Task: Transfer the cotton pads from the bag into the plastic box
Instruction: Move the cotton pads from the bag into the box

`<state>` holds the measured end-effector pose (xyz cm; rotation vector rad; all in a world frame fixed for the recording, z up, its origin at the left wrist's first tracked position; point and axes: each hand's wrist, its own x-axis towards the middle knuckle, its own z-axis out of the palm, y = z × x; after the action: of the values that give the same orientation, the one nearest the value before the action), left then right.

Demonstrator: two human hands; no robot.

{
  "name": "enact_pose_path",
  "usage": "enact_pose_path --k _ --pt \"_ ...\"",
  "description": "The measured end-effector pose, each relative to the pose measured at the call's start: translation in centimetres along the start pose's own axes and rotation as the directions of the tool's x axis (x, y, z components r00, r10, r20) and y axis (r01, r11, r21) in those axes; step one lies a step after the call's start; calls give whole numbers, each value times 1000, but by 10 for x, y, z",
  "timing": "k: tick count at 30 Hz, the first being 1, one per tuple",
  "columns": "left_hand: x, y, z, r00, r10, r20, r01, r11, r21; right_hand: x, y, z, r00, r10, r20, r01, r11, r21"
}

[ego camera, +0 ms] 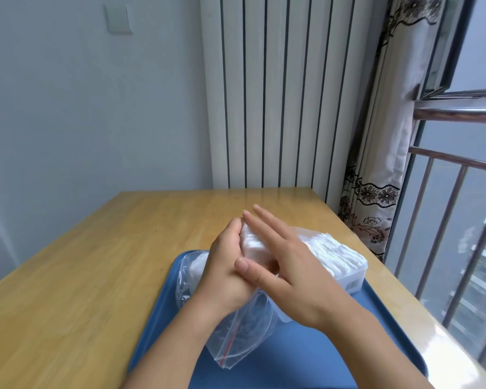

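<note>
A clear zip bag (244, 335) with a red seal line lies on the blue tray (320, 357), its mouth toward me. My left hand (225, 273) grips a stack of white cotton pads (254, 242) above the bag. My right hand (289, 265) lies flat with straight fingers against the stack's right side, its thumb across my left hand. Behind my right hand stands the clear plastic box (345, 272), with white pads (331, 249) standing in a row inside it. More pads show faintly inside the bag (197, 269) at its far left.
The tray rests on a wooden table (101, 262). A radiator (278, 94) and a curtain (376, 178) stand behind the table. A window with metal railing (455, 220) runs along the right edge.
</note>
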<state>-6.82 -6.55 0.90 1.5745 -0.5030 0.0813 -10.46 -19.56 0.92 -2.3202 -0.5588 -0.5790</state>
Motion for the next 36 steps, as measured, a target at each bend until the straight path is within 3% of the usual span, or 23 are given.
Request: enact_pose_path --k 3,6,9,13,16,18,20,21,24,26,36 --pt "-2 3 -1 999 -3 49 6 998 -68 4 0 -2 974 191 -124 -139 929 343" --pt "-6 8 -1 995 -38 91 54 981 -184 8 6 -19 955 278 106 -273 680 680" --pt "-7 6 0 992 -45 117 64 985 -163 6 9 -27 943 271 191 -319 581 749" --pt "-8 2 5 995 36 92 -41 998 54 5 11 -29 935 324 146 -319 584 746" --pt "-8 -1 6 991 130 32 -134 964 228 7 17 -36 900 434 38 -299 551 779" --pt "-6 -5 2 963 264 52 -260 860 439 10 27 -40 815 571 -93 -287 538 793" --pt "-7 -5 2 929 326 176 -366 733 573 10 38 -48 743 635 -212 -315 612 726" --pt "-9 -5 3 917 311 249 -398 692 602 9 43 -52 744 629 -226 -360 662 658" --pt "-12 -9 9 875 214 433 -472 574 669 4 51 -60 801 598 -25 -553 756 352" --pt "-11 -14 9 856 150 494 -494 513 701 2 51 -56 781 617 99 -622 752 217" --pt "-6 -17 3 879 88 469 -437 546 715 6 54 -39 728 680 84 -614 703 -359"
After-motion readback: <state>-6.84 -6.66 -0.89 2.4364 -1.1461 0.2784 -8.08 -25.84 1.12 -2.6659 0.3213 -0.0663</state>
